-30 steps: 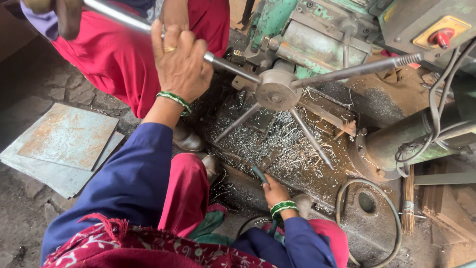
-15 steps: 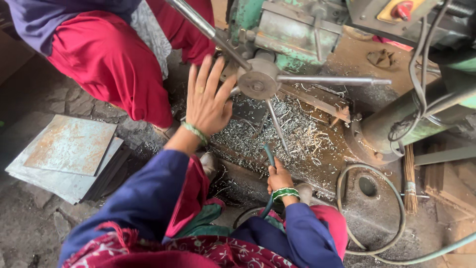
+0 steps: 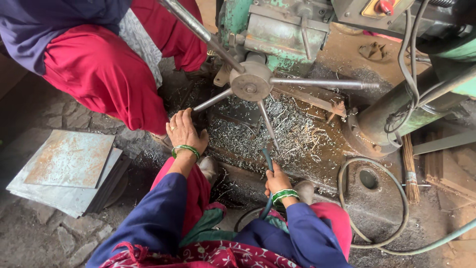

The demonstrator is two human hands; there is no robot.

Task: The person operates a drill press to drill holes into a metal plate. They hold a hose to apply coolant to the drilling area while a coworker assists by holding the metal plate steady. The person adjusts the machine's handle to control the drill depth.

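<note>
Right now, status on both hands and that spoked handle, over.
Left hand open, at the lower-left spoke of the spoked handle. Right hand shut on green hose. Metal shavings cover the machine base.

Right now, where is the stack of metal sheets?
In the head view, the stack of metal sheets lies on the stone floor at the far left, left of the left hand.

Soft even daylight (sharp, slight edge distortion)
</note>
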